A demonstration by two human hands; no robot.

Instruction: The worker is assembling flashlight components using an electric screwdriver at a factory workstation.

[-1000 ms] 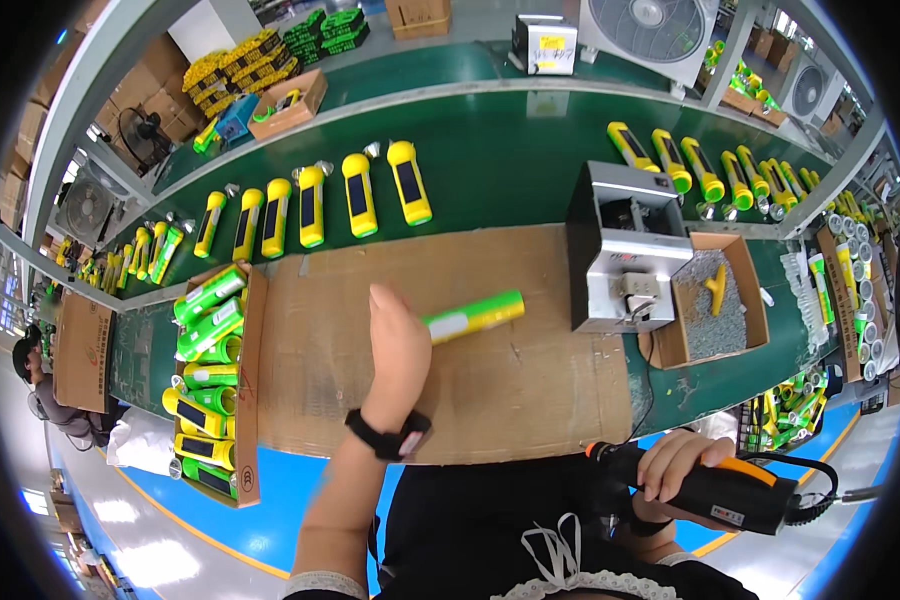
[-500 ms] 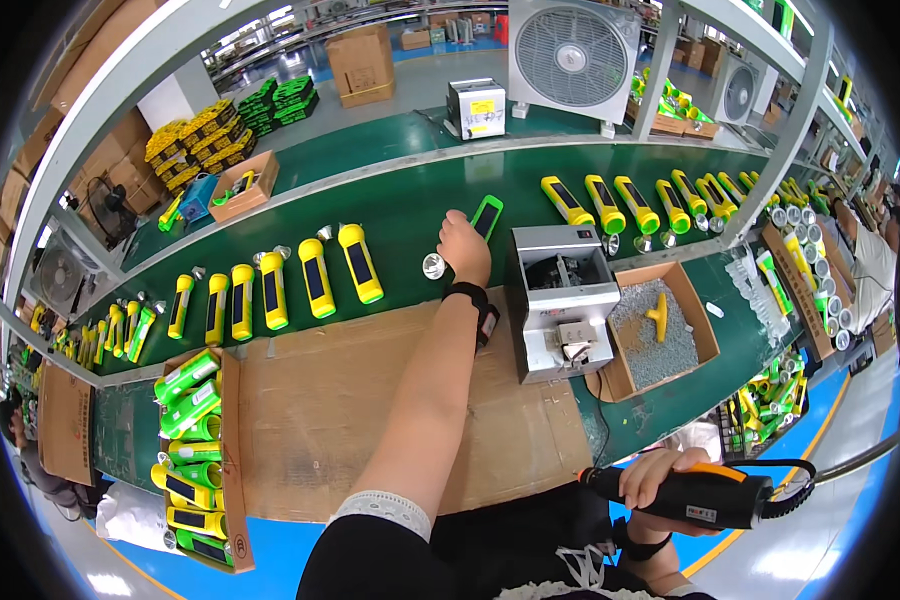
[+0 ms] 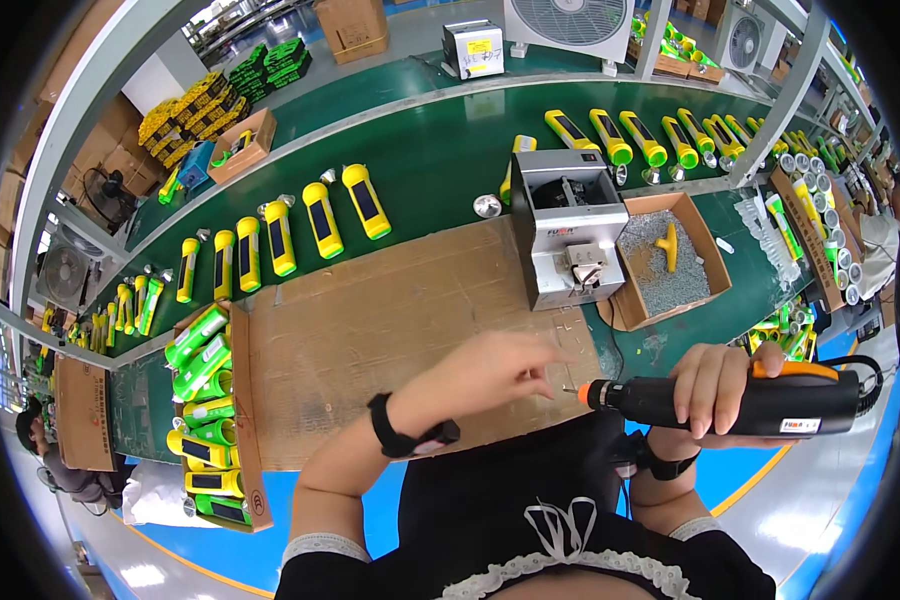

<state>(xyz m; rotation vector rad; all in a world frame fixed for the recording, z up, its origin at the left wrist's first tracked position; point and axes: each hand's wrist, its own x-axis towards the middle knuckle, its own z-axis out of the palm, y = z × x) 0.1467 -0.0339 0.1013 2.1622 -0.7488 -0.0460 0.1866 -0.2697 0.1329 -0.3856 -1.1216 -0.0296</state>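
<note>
My right hand (image 3: 712, 388) is wrapped round a black electric screwdriver (image 3: 635, 400) with an orange nose and an orange lever, held level with its thin bit pointing left. My left hand (image 3: 500, 372) hovers over the cardboard sheet close to the bit tip. Its fingers are bent and smeared by motion, so anything small between them cannot be made out. Beyond my hands stands a grey metal screw feeder (image 3: 570, 235). Beside it a lamp reflector (image 3: 487, 206) lies on the green belt, and a yellow flashlight (image 3: 518, 165) is partly hidden behind the feeder.
A cardboard sheet (image 3: 370, 330) covers the bench before me. Left of it is a box (image 3: 252, 440) of green and yellow flashlight bodies. An open carton (image 3: 715, 270) of small screws holds a yellow scoop (image 3: 668, 246). Several yellow flashlights (image 3: 367, 200) line the belt.
My left hand has drawn back from the belt to near the screwdriver bit. My right hand has raised the screwdriver and shifted slightly right. The view has tilted downward.
</note>
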